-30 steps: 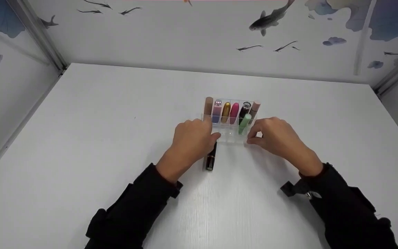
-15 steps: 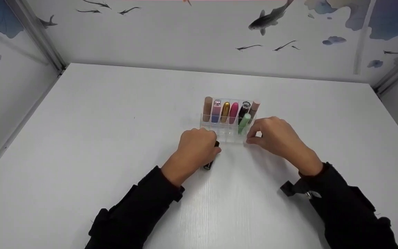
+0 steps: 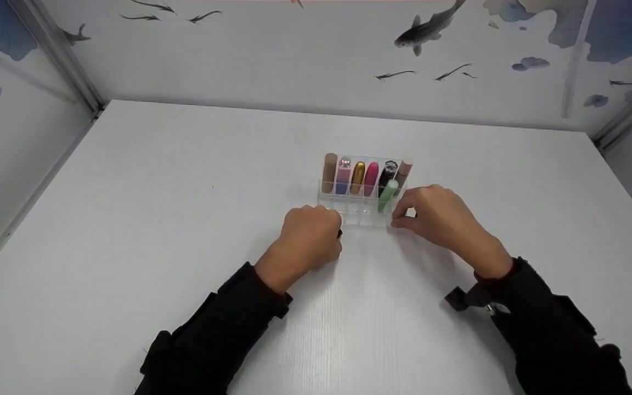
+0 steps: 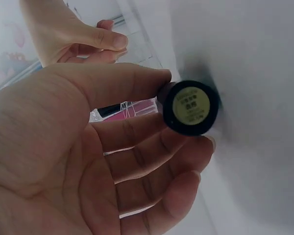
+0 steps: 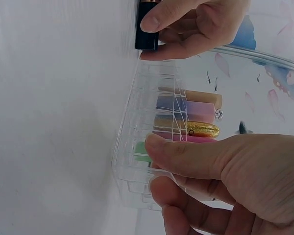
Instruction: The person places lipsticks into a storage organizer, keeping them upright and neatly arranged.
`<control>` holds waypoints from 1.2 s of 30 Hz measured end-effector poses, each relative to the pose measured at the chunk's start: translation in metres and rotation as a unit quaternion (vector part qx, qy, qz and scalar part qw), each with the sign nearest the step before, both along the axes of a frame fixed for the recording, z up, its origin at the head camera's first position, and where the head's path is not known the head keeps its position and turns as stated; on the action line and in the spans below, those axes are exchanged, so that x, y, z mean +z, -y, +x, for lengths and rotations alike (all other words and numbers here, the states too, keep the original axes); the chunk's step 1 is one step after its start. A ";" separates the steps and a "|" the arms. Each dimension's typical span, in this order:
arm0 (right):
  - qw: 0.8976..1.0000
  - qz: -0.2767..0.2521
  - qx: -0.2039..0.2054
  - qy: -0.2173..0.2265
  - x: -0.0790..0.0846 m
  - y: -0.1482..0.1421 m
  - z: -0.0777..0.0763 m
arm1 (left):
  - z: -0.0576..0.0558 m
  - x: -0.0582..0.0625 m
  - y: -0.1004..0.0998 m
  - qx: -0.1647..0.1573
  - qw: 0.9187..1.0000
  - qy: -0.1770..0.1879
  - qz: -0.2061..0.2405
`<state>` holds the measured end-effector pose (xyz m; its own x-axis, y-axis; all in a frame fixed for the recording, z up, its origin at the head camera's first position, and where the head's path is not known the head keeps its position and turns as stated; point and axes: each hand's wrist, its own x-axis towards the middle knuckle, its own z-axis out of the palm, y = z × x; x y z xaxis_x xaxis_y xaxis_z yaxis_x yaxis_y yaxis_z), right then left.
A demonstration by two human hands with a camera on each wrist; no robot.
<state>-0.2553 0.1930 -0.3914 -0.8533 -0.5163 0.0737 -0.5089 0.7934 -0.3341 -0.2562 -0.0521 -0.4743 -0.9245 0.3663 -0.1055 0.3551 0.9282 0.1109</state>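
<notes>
My left hand (image 3: 308, 233) pinches a black lipstick tube (image 4: 191, 106) between thumb and fingers, just in front of a clear organizer (image 3: 365, 220). The tube's round end, with a pale label, faces the left wrist camera; in the head view the hand hides nearly all of it. With thumb and fingertips, my right hand (image 3: 439, 214) holds the organizer's front right corner. A brown tube (image 3: 330, 171), a pink-and-blue one (image 3: 343, 178), a gold one (image 3: 358, 175) and a bright pink one (image 3: 371, 176) stand in its back row. Lower down, a green tube (image 3: 388, 193) leans in the front row, on the right.
A black tube with a silvery top (image 3: 388, 171) and a pink-capped tube (image 3: 405, 166) fill the back row's right end. The white table (image 3: 184, 219) is enclosed by panels (image 3: 294, 60) printed with fish.
My left hand has come back from the organizer's left side to the black lipstick tube lying in front and taken hold of it. My right hand stays at the corner.
</notes>
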 end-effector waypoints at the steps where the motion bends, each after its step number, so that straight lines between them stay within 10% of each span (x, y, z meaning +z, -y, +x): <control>1: 1.000 0.000 -0.001 0.002 0.000 0.000 0.000 | 0.000 0.000 0.000 0.001 1.000 0.003 -0.001; 11: 1.000 0.004 -0.001 0.011 0.000 0.000 -0.001 | -0.008 -0.002 0.007 0.005 0.999 0.002 0.054; 16: 1.000 0.002 0.001 0.009 0.000 0.000 -0.001 | 0.007 0.037 0.010 0.021 0.988 0.030 0.149; 22: 1.000 0.002 0.005 0.011 0.001 -0.001 -0.001 | 0.032 0.095 0.014 0.043 0.959 0.107 0.259; 36: 0.999 -0.017 0.009 -0.035 0.003 0.001 0.003 | 0.027 0.099 0.021 0.046 0.879 0.142 0.452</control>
<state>-0.2524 0.1915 -0.3883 -0.8357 -0.5280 0.1510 -0.5465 0.7726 -0.3232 -0.2289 -0.0735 -0.3750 -0.9378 0.3448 -0.0406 0.1227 0.4385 0.8903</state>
